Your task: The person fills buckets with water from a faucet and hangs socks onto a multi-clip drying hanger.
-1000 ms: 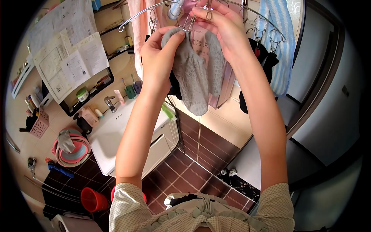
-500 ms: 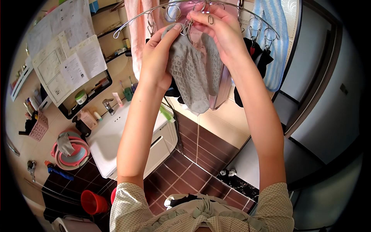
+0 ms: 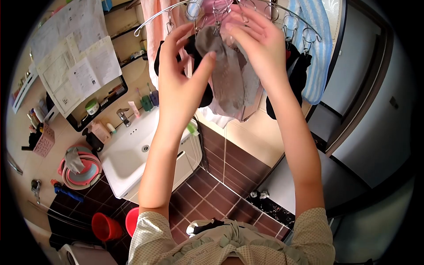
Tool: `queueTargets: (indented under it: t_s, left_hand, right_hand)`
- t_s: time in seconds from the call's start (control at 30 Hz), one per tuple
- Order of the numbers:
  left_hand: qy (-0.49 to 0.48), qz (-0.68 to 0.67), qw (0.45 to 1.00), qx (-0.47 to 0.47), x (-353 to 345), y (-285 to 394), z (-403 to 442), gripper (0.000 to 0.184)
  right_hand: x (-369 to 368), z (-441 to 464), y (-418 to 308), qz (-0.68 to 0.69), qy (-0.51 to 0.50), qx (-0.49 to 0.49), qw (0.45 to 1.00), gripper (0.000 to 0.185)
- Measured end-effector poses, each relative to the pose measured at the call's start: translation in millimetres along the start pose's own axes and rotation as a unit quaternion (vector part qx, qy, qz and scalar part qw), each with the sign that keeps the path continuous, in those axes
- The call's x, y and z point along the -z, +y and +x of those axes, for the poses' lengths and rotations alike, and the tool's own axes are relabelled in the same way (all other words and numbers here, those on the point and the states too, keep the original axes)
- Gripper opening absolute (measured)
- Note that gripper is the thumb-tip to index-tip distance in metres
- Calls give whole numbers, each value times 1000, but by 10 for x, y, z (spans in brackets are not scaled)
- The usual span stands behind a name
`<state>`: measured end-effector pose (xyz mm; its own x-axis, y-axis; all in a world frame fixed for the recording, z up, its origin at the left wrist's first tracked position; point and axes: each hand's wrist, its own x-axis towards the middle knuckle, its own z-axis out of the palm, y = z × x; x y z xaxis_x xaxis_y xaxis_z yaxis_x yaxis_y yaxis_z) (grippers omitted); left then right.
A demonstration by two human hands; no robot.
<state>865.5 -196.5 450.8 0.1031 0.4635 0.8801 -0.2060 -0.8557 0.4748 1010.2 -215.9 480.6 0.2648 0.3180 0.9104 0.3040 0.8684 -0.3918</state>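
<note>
A grey sock (image 3: pixel 227 84) hangs from a wire clip (image 3: pixel 217 23) on a curved metal drying hanger (image 3: pixel 155 17). On its left side, my left hand (image 3: pixel 181 79) is open, thumb and fingers spread apart, with the thumb tip close to the cloth. My right hand (image 3: pixel 265 46) is on the other side, fingers apart and holding nothing, its fingertips near the clip. Black socks (image 3: pixel 299 77) hang at the right of the hanger, and black cloth shows behind my left hand.
Behind the hanger are a pink towel (image 3: pixel 152 39) and a blue-striped towel (image 3: pixel 316 57). A white sink (image 3: pixel 121 165) stands at left, with pink basins (image 3: pixel 66 176) beside it. A red bucket (image 3: pixel 106 227) is on the tiled floor (image 3: pixel 198 194). A dark door frame (image 3: pixel 366 92) is at right.
Both hands have let go of the grey sock and clip. My left hand has moved down and opened; my right fingers have spread. The sock now hangs from the clip by itself.
</note>
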Motion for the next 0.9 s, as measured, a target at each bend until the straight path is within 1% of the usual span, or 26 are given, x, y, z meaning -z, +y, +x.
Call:
queueTargets:
  t_s: [0.03,0.07,0.1,0.13,0.2,0.27,0.33,0.4,0.43,0.53,0.6,0.67,0.77,0.87,0.9]
  left_hand:
    - [-1,63,997,-38,39,19,-63,44]
    - [-3,126,989,-76,68,44,-140,42]
    - [1,20,999,-28,43,122,-238,38]
    - [1,34,999,-28,88,57,-330,35]
    - [-5,-4,1000,28,121,46,-535,32]
    - [-9,-12,998,60,156,-18,-771,25]
    - [-4,-24,989,148,180,-74,-1027,21]
    - [-2,-3,979,202,219,-196,-1262,18]
    - [10,-4,975,223,231,-232,-1367,16]
    - [53,-14,956,286,264,-315,-1660,13]
    - [56,-11,943,328,251,-295,-1818,12]
    - [61,-30,942,329,213,-346,-1992,10]
    - [52,-38,930,362,136,-357,-2229,9]
    - [45,-19,918,393,104,-311,-2424,11]
    - [51,-16,923,381,111,-312,-2474,11]
  right_hand:
    - [25,-93,-105,-45,-29,-10,999,39]
    - [55,-190,-148,-56,-42,-12,997,37]
    - [82,-278,-180,-68,-56,-14,996,35]
    - [96,-370,-212,-79,-70,-15,994,33]
    - [116,-637,-217,-89,-73,-20,993,30]
    - [151,-919,-237,-64,-92,-91,990,27]
    - [183,-1203,-188,-34,-111,-129,985,21]
    - [241,-1448,-121,-54,-134,-154,977,18]
    - [256,-1540,-101,-33,-132,-169,976,16]
    - [356,-1795,-30,12,-117,-259,959,15]
    - [428,-1952,7,14,-129,-295,947,17]
    - [486,-2103,69,18,-128,-300,945,17]
    - [513,-2283,78,34,-131,-333,933,17]
    - [497,-2508,135,45,-149,-357,921,16]
    - [492,-2522,111,40,-154,-370,915,16]
